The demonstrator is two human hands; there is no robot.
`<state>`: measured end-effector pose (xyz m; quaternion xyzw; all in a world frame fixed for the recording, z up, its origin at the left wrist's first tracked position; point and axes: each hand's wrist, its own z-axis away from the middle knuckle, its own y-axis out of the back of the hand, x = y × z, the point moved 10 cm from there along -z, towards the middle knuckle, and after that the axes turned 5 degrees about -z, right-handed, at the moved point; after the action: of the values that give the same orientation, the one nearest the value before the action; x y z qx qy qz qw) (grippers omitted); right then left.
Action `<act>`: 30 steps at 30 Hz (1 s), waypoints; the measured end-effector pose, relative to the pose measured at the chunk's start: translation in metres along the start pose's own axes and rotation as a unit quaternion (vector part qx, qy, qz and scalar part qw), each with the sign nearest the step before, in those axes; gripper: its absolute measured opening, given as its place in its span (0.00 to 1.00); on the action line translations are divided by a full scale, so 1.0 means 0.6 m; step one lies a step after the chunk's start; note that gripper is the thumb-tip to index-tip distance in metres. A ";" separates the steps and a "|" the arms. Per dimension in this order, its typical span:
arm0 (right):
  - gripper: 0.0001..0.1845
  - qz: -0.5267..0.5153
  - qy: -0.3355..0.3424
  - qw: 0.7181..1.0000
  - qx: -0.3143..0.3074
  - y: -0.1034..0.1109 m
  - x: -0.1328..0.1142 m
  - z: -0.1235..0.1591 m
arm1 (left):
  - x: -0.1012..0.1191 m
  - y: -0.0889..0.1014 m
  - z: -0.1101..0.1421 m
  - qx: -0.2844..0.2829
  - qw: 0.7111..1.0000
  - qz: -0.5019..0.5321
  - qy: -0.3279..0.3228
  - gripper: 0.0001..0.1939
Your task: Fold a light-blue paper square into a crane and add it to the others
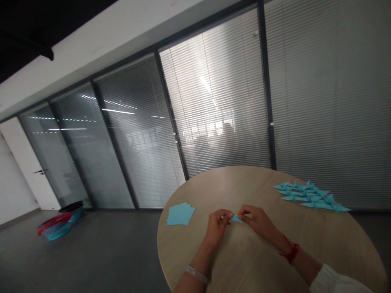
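Between my two hands is a small piece of folded blue paper [235, 218], just above or on the round table. My left hand [218, 224] pinches its left end between thumb and fingers. At the other end, my right hand [255, 219] pinches the paper the same way. My fingers cover much of the paper, so its exact folded shape cannot be made out. Left of my left hand lies a loose stack of blue paper squares [181, 214]. Several folded blue paper cranes [308, 194] stand grouped in rows at the right.
The round wooden table [232, 183] has its curved edge at the left and back. On the floor at the left stand a blue basket with red on top [55, 228] and a dark-rimmed one [75, 211]. Glass partitions with blinds [220, 101] rise behind the table.
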<state>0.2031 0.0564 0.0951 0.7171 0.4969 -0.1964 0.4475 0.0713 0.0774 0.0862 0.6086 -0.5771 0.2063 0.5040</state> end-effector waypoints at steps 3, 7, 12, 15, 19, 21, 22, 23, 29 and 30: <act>0.11 -0.016 -0.005 1.000 -0.005 -0.006 0.010 -0.001 | -0.004 -0.002 0.000 -0.002 1.000 -0.005 -0.003 0.20; 0.12 -0.021 -0.030 0.999 0.002 -0.007 0.035 -0.004 | -0.016 -0.003 -0.005 -0.003 0.999 0.048 0.013 0.20; 0.12 -0.077 -0.050 0.995 0.027 0.000 0.054 -0.008 | -0.037 0.010 -0.011 0.043 0.981 0.179 0.061 0.38; 0.11 -0.088 -0.063 0.994 0.035 -0.002 0.054 -0.006 | -0.041 0.001 -0.011 0.026 0.977 0.197 0.076 0.38; 0.12 -0.062 -0.021 0.996 0.054 -0.004 0.032 -0.002 | -0.042 -0.007 -0.010 0.017 0.975 0.205 0.081 0.31; 0.13 -0.026 0.046 0.996 0.078 0.001 0.008 0.002 | -0.043 -0.004 -0.010 0.028 0.977 0.197 0.079 0.28; 0.13 -0.003 0.082 0.993 0.084 0.002 -0.005 0.004 | -0.044 -0.003 -0.011 0.033 0.977 0.193 0.078 0.28; 0.13 0.021 0.114 0.990 0.086 0.001 -0.016 0.007 | -0.045 -0.002 -0.011 0.038 0.978 0.191 0.078 0.27; 0.13 0.141 0.198 0.966 0.089 -0.007 -0.048 0.021 | -0.052 0.002 -0.013 0.055 0.975 0.198 0.085 0.26; 0.13 0.156 0.205 0.962 0.088 -0.009 -0.051 0.022 | -0.052 0.002 -0.013 0.056 0.974 0.198 0.089 0.26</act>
<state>0.1873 0.0293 0.1080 0.8469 0.4412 -0.0160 0.2964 0.0648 0.0996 0.0636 0.4887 -0.6266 0.3876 0.4673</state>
